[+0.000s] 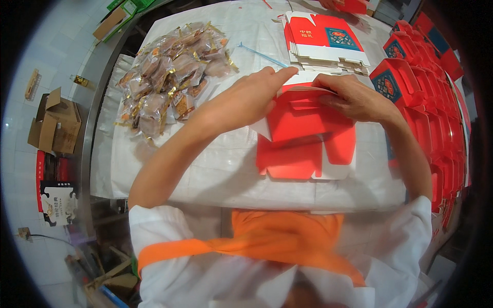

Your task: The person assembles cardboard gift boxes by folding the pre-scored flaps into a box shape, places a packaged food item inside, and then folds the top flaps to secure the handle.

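Note:
Both my hands are on a red cardboard gift box (pixel 308 119), partly folded, in front of me on the table. My left hand (pixel 258 94) grips its upper left edge, fingers reaching over a white flap. On the upper right, my right hand (pixel 346 92) pinches the edge, its fingertips partly hidden by the panel. Under the box's near side lies a flat red carton blank (pixel 290 163) with cut tabs. Just beyond my hands is a stack of flat printed cartons (pixel 312 34). A light-blue strip (pixel 264 55) lies near my left fingertips.
A heap of individually wrapped pastries (pixel 177 73) covers the table's left side. Rows of folded red boxes (pixel 427 104) stand at the right. Another person's hand (pixel 329 4) shows at the far edge. An open brown cardboard box (pixel 57 123) stands on the floor to the left.

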The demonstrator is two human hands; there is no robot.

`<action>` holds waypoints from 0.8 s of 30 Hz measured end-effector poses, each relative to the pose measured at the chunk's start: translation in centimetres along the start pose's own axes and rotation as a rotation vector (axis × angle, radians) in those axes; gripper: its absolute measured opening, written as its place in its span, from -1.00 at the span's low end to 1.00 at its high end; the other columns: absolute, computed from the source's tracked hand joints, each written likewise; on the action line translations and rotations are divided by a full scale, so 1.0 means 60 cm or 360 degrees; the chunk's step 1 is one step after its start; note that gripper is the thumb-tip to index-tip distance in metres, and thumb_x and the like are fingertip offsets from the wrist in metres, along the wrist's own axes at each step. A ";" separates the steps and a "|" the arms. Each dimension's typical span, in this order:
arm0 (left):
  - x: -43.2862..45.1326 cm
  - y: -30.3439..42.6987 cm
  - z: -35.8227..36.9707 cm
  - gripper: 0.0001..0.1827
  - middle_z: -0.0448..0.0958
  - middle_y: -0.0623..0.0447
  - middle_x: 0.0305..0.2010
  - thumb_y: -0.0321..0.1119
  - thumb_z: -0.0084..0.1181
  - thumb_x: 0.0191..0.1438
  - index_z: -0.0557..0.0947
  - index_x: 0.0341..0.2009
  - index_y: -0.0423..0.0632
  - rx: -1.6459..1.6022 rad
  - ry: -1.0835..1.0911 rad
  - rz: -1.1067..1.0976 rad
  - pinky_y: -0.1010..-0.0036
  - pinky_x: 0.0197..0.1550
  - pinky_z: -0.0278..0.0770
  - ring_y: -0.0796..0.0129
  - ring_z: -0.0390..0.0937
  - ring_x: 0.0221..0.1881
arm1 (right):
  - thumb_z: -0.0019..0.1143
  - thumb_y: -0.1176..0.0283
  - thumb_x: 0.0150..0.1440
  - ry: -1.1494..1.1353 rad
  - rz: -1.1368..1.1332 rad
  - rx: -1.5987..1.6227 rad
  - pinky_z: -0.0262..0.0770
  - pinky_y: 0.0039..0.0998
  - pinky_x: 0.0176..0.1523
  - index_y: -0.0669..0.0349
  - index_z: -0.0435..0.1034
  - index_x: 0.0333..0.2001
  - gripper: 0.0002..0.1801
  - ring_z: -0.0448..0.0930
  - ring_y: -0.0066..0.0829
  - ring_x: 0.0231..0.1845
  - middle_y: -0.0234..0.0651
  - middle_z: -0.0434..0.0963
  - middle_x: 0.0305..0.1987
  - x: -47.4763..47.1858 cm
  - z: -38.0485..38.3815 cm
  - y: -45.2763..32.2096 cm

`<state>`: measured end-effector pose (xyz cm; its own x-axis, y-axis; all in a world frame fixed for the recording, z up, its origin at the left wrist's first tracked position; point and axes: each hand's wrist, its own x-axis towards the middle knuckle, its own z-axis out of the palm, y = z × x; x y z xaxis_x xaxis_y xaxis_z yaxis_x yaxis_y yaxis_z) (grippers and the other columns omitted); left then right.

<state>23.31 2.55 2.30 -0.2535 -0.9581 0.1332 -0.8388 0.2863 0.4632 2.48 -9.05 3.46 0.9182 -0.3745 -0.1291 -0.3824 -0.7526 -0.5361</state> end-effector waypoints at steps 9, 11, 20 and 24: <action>0.007 0.007 0.027 -0.53 0.47 -0.16 -0.32 -0.55 0.05 -0.11 0.39 -0.01 -0.14 -0.0353 0.0098 -0.0020 0.39 -0.32 0.43 0.18 0.48 -0.37 | -0.09 0.52 0.11 -0.0009 -0.0230 0.0235 0.38 -0.33 -0.04 0.27 0.28 -0.07 -0.73 0.48 -0.19 -0.09 -0.12 0.48 -0.13 0.016 0.033 -0.010; 0.019 0.023 0.013 -0.71 0.49 -0.21 -0.34 -0.52 0.01 -0.14 0.47 -0.22 -0.23 -0.0407 -0.0151 -0.0168 0.22 -0.19 0.41 -0.07 0.45 -0.20 | -0.06 0.53 0.08 0.0025 -0.0286 0.0047 0.38 -0.32 -0.05 0.28 0.29 -0.08 -0.72 0.48 -0.15 -0.10 -0.10 0.47 -0.16 0.016 0.042 -0.008; 0.014 0.019 0.035 -0.84 0.48 -0.18 -0.44 -0.47 0.07 -0.11 0.47 -0.38 -0.25 -0.0073 0.0066 0.0074 0.29 -0.34 0.40 -0.03 0.47 -0.38 | 0.02 0.46 0.02 0.0125 -0.0052 -0.0843 0.38 -0.23 -0.28 0.30 0.33 -0.45 -0.89 0.49 -0.11 -0.34 -0.11 0.49 -0.42 -0.021 0.021 0.038; 0.019 0.020 0.033 -0.75 0.48 -0.19 -0.42 -0.50 0.05 -0.11 0.45 -0.24 -0.21 -0.0092 -0.0012 -0.0007 0.29 -0.31 0.41 -0.01 0.47 -0.36 | 0.01 0.46 0.04 -0.0043 0.0019 -0.0699 0.38 -0.24 -0.26 0.30 0.33 -0.35 -0.87 0.49 -0.10 -0.31 -0.10 0.50 -0.39 -0.015 0.013 0.050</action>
<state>21.06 1.83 1.28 -0.2539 -0.9592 0.1246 -0.8105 0.2813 0.5137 0.61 -10.52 1.31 0.9135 -0.3749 -0.1581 -0.3956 -0.9092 -0.1298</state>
